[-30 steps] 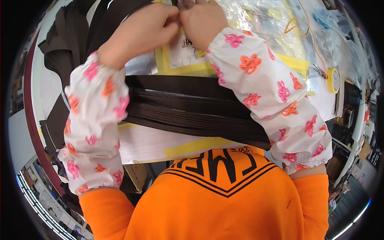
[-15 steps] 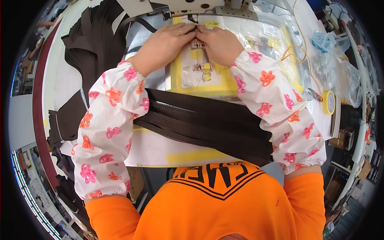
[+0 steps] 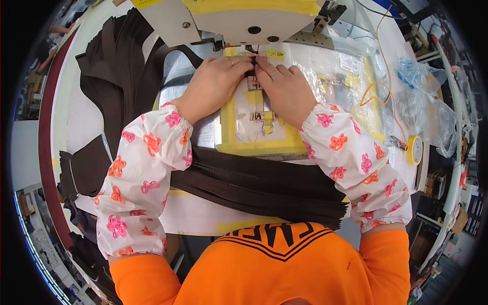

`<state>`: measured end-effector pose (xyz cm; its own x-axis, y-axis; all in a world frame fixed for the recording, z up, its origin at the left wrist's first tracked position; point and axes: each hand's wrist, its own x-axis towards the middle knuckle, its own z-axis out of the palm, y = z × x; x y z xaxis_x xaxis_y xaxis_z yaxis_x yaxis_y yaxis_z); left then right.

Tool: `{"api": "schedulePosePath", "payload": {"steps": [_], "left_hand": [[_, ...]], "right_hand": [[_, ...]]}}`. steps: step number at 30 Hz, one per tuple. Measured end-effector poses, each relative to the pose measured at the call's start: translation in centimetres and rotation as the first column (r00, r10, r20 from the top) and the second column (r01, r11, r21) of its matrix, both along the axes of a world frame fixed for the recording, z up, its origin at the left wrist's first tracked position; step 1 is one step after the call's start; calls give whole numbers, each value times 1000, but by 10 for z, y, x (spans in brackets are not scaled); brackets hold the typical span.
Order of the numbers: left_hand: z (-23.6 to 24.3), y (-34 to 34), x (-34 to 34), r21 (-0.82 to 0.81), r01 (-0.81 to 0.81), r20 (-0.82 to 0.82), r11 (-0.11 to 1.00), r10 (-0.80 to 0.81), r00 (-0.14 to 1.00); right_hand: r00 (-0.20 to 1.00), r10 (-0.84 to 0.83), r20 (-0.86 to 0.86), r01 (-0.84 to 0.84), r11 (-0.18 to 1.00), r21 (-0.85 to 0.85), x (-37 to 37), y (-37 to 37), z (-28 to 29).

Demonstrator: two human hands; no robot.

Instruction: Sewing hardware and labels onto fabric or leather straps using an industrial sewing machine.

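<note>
The left hand and right hand pinch a dark strap where their fingertips meet. The rest of it curves out beyond the left hand's outer side.

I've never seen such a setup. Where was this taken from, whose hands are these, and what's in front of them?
A wide camera on the person's head looks down, so edges bend. No robot here: the bare left hand and right hand are the wearer's own. Their fingertips meet at a small dark piece by what looks like a sewing machine; how firmly each grips is hard to see. On the white table, a bundle of dark brown strips lies nearest the body, with a pile of strips further left. At right are yellow tape and plastic bags.
</note>
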<state>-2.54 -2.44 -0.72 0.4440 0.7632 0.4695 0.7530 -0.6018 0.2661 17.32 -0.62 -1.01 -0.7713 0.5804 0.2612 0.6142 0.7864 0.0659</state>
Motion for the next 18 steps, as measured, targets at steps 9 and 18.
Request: {"api": "schedulePosePath", "payload": {"steps": [9,18], "left_hand": [[-4,7,-8,-124,14,39,992,-9,999],[1,10,-21,-126,25,33,992,-21,999]], "right_hand": [[1000,-10,18,9,999,54,-4,-4,5],[998,-2,-64,1,1000,-12,-9,-1,1]]}}
